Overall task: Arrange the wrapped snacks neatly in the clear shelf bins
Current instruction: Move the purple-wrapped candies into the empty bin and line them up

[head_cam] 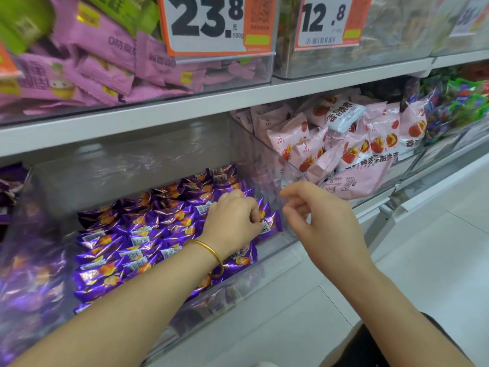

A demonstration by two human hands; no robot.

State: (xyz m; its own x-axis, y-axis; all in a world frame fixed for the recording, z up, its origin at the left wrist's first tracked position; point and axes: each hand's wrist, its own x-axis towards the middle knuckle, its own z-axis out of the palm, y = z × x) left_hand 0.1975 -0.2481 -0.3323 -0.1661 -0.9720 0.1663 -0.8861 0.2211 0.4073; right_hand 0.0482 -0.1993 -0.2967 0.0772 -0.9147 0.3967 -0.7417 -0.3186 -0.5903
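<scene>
Purple wrapped snacks (127, 247) lie in rows inside a clear shelf bin (275, 263) on the lower shelf. My left hand (232, 221), with a gold bangle on its wrist, reaches into this bin and pinches one purple snack (271, 225) at the right end of a row. My right hand (317, 218) hovers just right of it, over the bin's right front corner, fingers loosely curled and holding nothing. The neighbouring clear bin (264, 144) to the right holds pink wrapped snacks (352, 147) piled loosely.
The upper shelf (185, 109) carries clear bins of pink-purple and green packets, with orange price tags (211, 22) reading 23.8 and 12.8. More bins of blue and green sweets (460, 104) stand at far right. White floor tiles lie below at right.
</scene>
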